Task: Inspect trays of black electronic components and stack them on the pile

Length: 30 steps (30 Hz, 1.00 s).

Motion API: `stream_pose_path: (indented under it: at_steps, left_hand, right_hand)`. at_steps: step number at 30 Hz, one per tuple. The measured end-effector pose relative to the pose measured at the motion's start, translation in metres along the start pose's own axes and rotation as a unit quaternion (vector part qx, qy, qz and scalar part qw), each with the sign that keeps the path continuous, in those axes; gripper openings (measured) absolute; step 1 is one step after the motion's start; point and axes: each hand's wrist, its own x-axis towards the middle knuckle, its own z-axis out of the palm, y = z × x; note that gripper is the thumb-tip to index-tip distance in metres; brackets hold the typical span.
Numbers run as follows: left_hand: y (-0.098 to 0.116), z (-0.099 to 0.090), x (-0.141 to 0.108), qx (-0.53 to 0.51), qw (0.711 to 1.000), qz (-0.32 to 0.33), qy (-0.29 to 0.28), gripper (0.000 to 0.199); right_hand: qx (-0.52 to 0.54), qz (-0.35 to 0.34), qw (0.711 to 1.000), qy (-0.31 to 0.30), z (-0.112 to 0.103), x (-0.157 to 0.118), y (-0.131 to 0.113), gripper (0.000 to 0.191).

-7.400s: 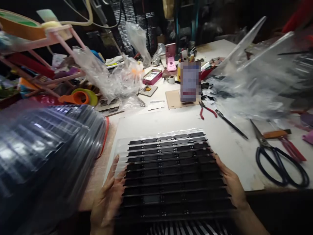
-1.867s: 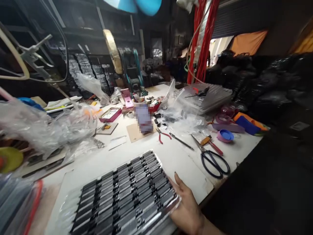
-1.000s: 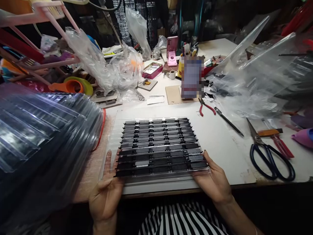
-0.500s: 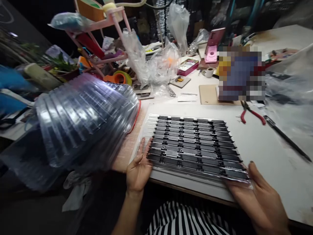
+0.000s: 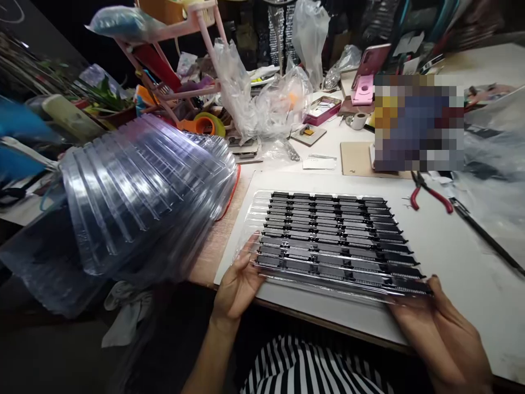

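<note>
A clear plastic tray filled with rows of black connector-like parts is tilted over the white board on the table. My left hand grips its near left corner, the thumb on the rim and the fingers partly behind the plastic. At the near right corner my right hand grips the tray, thumb at the edge and the other fingers underneath, partly hidden. The tray's left margin is bare plastic, with the black parts lined up in several columns.
On the left lies a pile of empty clear trays in plastic film. Red-handled pliers and a long black tool rest at the right. Behind are plastic bags, a pink phone stand and a cardboard piece.
The view has shifted slightly, moving most things a little to the right. My right thumb now rests against the tray's corner, and my left fingers have closed more on its edge.
</note>
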Motion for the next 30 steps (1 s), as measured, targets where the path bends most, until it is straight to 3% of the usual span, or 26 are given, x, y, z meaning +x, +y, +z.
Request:
stream_pose_path:
  at_steps: [11, 23, 26, 30]
  left_hand:
    - [0.000, 0.002, 0.004, 0.000, 1.000, 0.001, 0.011, 0.049]
    - [-0.002, 0.012, 0.007, -0.013, 0.999, 0.021, 0.031, 0.048]
    - [-0.003, 0.014, 0.009, -0.020, 0.999, 0.018, 0.039, 0.049]
    - [-0.005, 0.013, 0.009, -0.011, 0.998, 0.025, 0.050, 0.049]
  right_hand:
    - [0.066, 0.043, 0.995, -0.068, -0.002, 0.003, -0.001, 0.027]
    - [0.098, 0.047, 0.968, -0.228, -0.007, 0.006, 0.001, 0.030]
    - [0.097, 0.039, 0.967, -0.233, -0.007, 0.006, 0.000, 0.030]
    - [0.096, 0.042, 0.975, -0.195, -0.007, 0.004, -0.001, 0.028]
